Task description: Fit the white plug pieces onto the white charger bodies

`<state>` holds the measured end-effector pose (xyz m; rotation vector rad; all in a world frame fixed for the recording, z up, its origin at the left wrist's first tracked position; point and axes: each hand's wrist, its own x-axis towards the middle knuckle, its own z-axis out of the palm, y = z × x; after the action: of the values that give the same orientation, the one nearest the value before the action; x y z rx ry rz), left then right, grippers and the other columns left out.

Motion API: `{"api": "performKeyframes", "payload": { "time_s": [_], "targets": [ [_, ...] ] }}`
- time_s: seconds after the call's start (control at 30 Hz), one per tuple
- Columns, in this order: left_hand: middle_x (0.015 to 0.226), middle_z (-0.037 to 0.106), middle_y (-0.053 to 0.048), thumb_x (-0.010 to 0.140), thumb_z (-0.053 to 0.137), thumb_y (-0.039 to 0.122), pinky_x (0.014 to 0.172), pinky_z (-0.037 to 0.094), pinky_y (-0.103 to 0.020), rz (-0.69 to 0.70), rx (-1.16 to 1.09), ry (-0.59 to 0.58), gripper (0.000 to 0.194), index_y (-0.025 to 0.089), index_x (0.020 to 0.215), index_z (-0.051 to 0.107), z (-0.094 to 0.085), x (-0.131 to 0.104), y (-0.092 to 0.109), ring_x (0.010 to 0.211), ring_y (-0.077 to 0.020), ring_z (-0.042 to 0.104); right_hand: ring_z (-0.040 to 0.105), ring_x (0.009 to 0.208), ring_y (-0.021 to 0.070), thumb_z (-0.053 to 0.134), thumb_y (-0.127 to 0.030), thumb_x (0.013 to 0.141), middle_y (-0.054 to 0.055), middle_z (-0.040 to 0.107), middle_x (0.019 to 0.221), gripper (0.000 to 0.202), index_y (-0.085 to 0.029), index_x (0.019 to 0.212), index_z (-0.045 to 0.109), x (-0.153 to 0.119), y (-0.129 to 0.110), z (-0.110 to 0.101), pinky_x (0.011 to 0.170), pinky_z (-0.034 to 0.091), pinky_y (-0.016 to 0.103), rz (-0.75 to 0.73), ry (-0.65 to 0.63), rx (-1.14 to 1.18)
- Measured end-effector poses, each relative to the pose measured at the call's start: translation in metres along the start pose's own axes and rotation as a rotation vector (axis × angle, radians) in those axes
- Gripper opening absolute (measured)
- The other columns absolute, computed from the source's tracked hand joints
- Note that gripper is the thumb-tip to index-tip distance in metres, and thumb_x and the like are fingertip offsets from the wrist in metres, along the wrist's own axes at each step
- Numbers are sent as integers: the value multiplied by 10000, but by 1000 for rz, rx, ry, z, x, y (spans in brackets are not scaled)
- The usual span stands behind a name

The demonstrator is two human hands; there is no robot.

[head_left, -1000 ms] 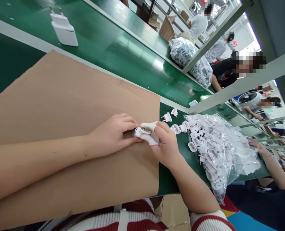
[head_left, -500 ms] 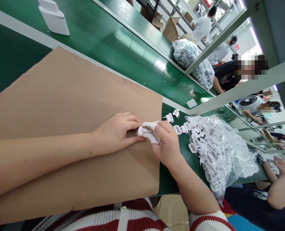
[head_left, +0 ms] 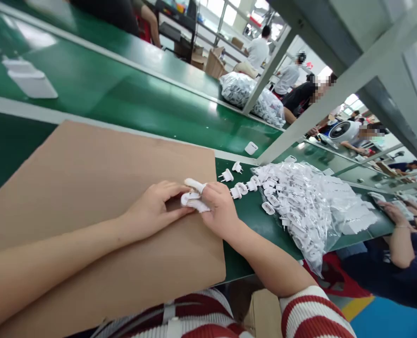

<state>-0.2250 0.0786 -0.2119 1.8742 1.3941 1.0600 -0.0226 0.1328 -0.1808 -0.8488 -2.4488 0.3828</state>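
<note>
One white plug (head_left: 185, 200), mostly hidden: pinched between fingertips of left hand (head_left: 157, 204) and right hand (head_left: 221, 206), above cardboard sheet (head_left: 106, 183), apparently laid as work mat. On right thumb and finger: white covers (head_left: 195, 184), likely against soreness. Loose plugs (head_left: 227, 175) near clear bag (head_left: 298, 204), presumably for reach.

Text: none legible | Labels, brands: none | Numbers, signs: none

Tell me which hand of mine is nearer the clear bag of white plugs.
Right. Your right hand is left of the bag in the picture, with loose plugs in between; your left hand is farther left.
</note>
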Motion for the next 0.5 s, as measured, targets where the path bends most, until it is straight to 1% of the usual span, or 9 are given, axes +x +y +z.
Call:
{"api": "performKeyframes", "payload": {
  "time_s": [0.07,0.1,0.13,0.2,0.27,0.3,0.37,0.43,0.5],
  "targets": [
    [1067,775,-46,889,661,681,840,553,-379,-140,-76,-74,495,253,1124,740,-5,6,6,937,-273,699,652,1064,230,632,-262,960,79,746,1115,231,-224,1185,670,1,10,-4,983,496,360,20,4,79],
    [1056,780,-43,859,671,718,791,561,-364,-212,-89,-93,549,255,1146,735,-9,12,7,903,-271,703,642,1135,237,621,-264,977,89,739,1192,301,-218,1274,647,2,16,-7,1035,489,374,35,4,71],
    [1036,784,-41,827,685,747,744,560,-352,-272,-76,-86,597,252,1158,732,-15,20,7,867,-268,702,619,1210,248,597,-240,991,101,725,1253,343,-208,1331,631,3,22,-11,1088,468,396,59,-1,23],
    [1032,785,-37,778,725,755,720,547,-347,-334,16,-9,665,248,1208,716,-28,44,-1,855,-270,693,542,1356,289,530,-132,991,130,702,1322,381,-172,1352,644,6,35,-20,1185,392,460,142,-52,-152],
    [1063,778,-29,788,741,712,764,536,-358,-336,141,90,651,246,1241,693,-44,73,-19,903,-275,690,467,1441,332,502,-24,935,161,674,1376,439,-130,1326,671,7,46,-27,1219,344,506,237,-155,-310],
    [1055,775,-22,820,724,695,773,528,-362,-331,209,125,607,241,1222,687,-53,89,-30,914,-274,689,466,1440,345,503,2,910,173,659,1397,462,-117,1322,674,7,50,-29,1204,362,511,271,-204,-358],
    [1013,766,-2,852,696,697,756,510,-355,-296,350,200,557,234,1160,675,-68,117,-53,899,-265,682,540,1341,341,512,4,900,182,656,1375,480,-117,1338,664,8,56,-32,1107,453,486,304,-258,-403],
    [912,751,16,851,669,740,733,486,-351,-243,447,271,571,226,1097,655,-80,136,-71,851,-260,660,599,1206,313,513,-8,910,171,666,1299,474,-144,1337,666,8,60,-33,986,516,439,324,-239,-403],
    [841,738,29,845,630,789,776,480,-370,-173,479,300,610,230,1087,645,-85,146,-80,864,-270,649,613,1126,291,521,-13,910,158,659,1233,439,-158,1289,689,8,62,-34,917,534,405,349,-194,-379]
  ]
}}
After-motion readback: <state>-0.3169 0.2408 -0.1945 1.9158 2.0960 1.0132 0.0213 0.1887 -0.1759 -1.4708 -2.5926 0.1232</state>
